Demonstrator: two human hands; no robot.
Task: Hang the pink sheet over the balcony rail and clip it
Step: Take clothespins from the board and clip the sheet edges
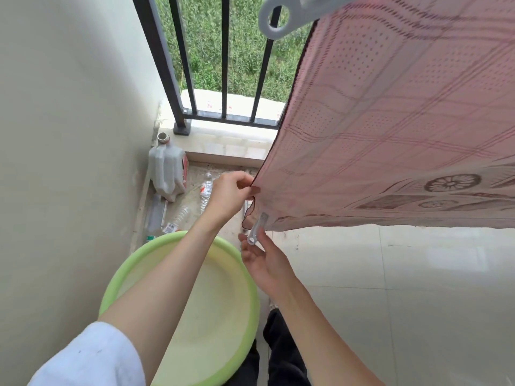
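Pink sheet (390,121) already hung over the balcony rail (223,65), draped down its right stretch; a large white clip (274,19) sat at its top edge, far above the grip. Step judged: clipping the lower corner. Left hand (231,193) pinched the sheet's dark hem. Just below it, right hand (262,257), fingers loosely spread, touched a small clear clip (257,228) on the corner; whether it bit the cloth, unclear. Next: seat that clip firmly. Beneath both hands, green basin (133,268). Bottle (206,188) labels unreadable.
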